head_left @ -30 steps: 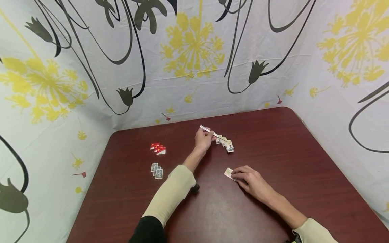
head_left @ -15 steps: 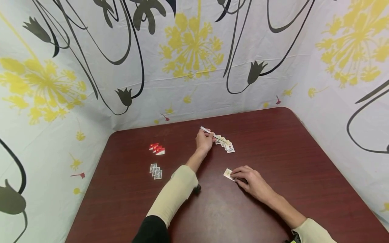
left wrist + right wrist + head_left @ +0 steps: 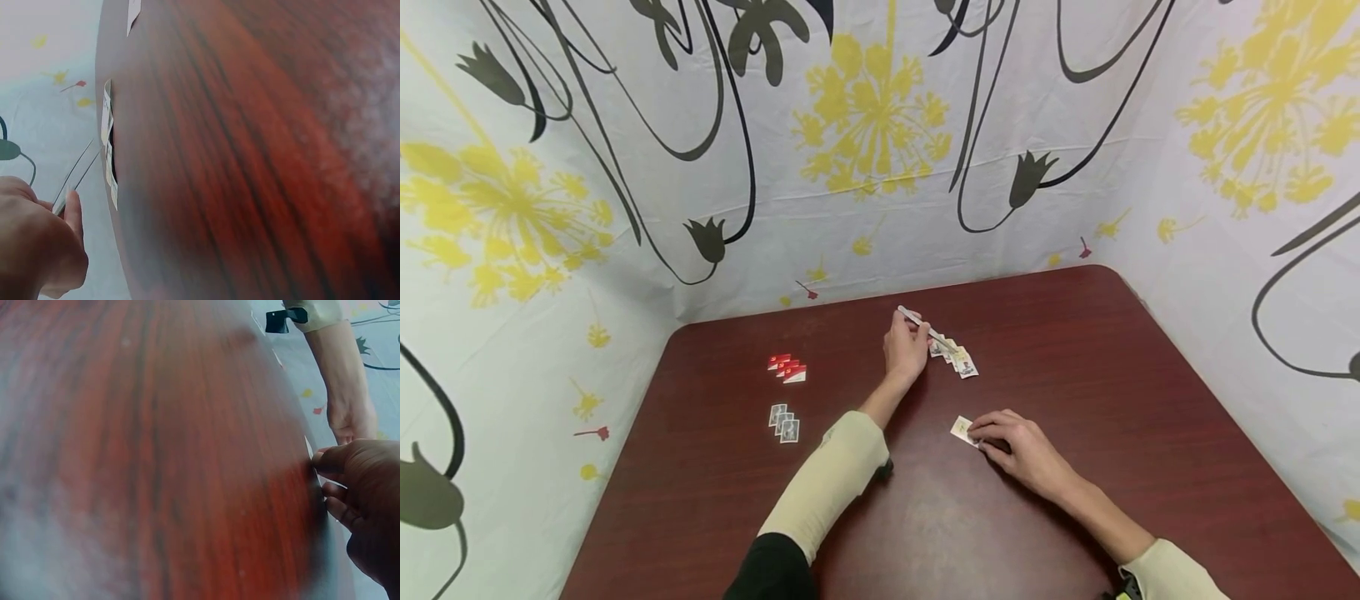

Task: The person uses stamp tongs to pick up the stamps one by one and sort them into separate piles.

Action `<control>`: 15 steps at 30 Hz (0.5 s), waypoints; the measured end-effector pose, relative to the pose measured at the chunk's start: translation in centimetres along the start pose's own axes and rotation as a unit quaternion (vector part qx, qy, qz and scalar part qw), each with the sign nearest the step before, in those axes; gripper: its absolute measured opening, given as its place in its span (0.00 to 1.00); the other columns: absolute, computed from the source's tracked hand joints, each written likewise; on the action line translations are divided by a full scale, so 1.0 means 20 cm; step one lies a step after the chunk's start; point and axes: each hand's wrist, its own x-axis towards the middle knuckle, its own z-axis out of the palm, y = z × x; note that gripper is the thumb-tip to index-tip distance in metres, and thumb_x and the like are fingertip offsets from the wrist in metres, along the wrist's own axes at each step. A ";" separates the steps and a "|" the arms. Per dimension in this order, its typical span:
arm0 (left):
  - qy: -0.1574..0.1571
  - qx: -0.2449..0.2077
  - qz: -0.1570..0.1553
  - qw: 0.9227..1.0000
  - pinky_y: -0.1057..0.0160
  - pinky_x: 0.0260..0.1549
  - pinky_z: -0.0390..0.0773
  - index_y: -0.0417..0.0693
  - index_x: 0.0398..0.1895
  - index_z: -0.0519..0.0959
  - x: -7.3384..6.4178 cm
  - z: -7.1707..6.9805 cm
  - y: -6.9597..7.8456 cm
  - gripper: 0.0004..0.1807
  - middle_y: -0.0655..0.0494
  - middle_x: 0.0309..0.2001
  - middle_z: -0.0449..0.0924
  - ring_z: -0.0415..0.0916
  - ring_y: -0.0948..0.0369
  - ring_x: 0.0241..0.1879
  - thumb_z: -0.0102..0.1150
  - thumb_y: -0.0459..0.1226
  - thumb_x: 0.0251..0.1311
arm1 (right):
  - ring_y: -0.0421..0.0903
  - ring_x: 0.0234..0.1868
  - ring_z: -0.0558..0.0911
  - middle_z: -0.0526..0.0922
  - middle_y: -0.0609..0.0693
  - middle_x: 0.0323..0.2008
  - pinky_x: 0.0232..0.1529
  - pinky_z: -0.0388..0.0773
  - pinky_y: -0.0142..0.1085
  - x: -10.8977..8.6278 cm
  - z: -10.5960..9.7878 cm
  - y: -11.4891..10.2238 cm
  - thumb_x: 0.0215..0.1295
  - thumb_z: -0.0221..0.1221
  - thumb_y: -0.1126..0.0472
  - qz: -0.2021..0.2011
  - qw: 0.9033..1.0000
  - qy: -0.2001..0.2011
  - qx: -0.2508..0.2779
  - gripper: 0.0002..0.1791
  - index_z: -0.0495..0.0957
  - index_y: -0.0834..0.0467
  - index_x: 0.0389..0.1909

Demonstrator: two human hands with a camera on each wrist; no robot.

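Note:
My left hand [image 3: 906, 346] pinches a pair of tweezers [image 3: 913, 317] near the back of the table. In the left wrist view the tweezers' [image 3: 78, 167] prongs stand apart, their tips close to a staggered row of pale stamp-like papers [image 3: 967, 364]. Whether the tips touch a paper cannot be told. Nearer the front, my right hand [image 3: 1022, 450] rests its fingertips on a single pale stamp-like paper [image 3: 962, 427], covering its right part. In the right wrist view the right hand's [image 3: 369, 500] fingers are bent at the table's edge line, and most of that paper is hidden.
At the left of the dark red-brown table [image 3: 715, 500] lie overlapping red-and-white papers [image 3: 788, 368], with grey white-edged papers [image 3: 786, 424] nearer me. A patterned cloth [image 3: 880, 242] hangs behind the table and on both sides. My left forearm reaches across the middle.
The tweezers' tips have drawn back slightly up and left from the row. The nearest paper in the row has shifted a little toward me. The right hand stays in place.

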 end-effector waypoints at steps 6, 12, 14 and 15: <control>0.018 -0.033 0.024 0.999 0.65 0.40 0.91 0.44 0.53 0.76 -0.01 -0.04 0.01 0.10 0.49 0.43 0.87 0.90 0.58 0.38 0.63 0.35 0.75 | 0.49 0.49 0.86 0.89 0.49 0.45 0.49 0.84 0.37 0.00 -0.01 0.00 0.53 0.75 0.77 0.020 1.000 0.003 0.013 0.17 0.90 0.60 0.43; -0.002 -0.063 0.025 0.998 0.68 0.31 0.90 0.40 0.54 0.77 -0.07 -0.14 -0.01 0.12 0.50 0.41 0.87 0.90 0.55 0.35 0.65 0.34 0.73 | 0.49 0.49 0.86 0.90 0.49 0.45 0.53 0.80 0.24 0.00 -0.01 0.01 0.54 0.75 0.77 0.036 0.999 0.001 0.025 0.17 0.90 0.60 0.44; -0.023 -0.068 0.021 0.997 0.67 0.30 0.90 0.39 0.54 0.77 -0.11 -0.17 -0.02 0.12 0.50 0.40 0.87 0.90 0.55 0.34 0.65 0.34 0.73 | 0.49 0.50 0.87 0.90 0.49 0.45 0.54 0.78 0.20 0.00 -0.02 0.01 0.54 0.75 0.77 0.043 0.999 0.002 0.031 0.18 0.90 0.60 0.45; -0.035 -0.072 0.018 0.997 0.66 0.30 0.91 0.39 0.54 0.77 -0.13 -0.18 -0.03 0.12 0.50 0.39 0.88 0.90 0.55 0.33 0.65 0.34 0.73 | 0.49 0.50 0.87 0.90 0.49 0.46 0.55 0.76 0.18 0.00 -0.02 0.01 0.54 0.75 0.77 0.048 0.998 0.004 0.036 0.18 0.90 0.59 0.45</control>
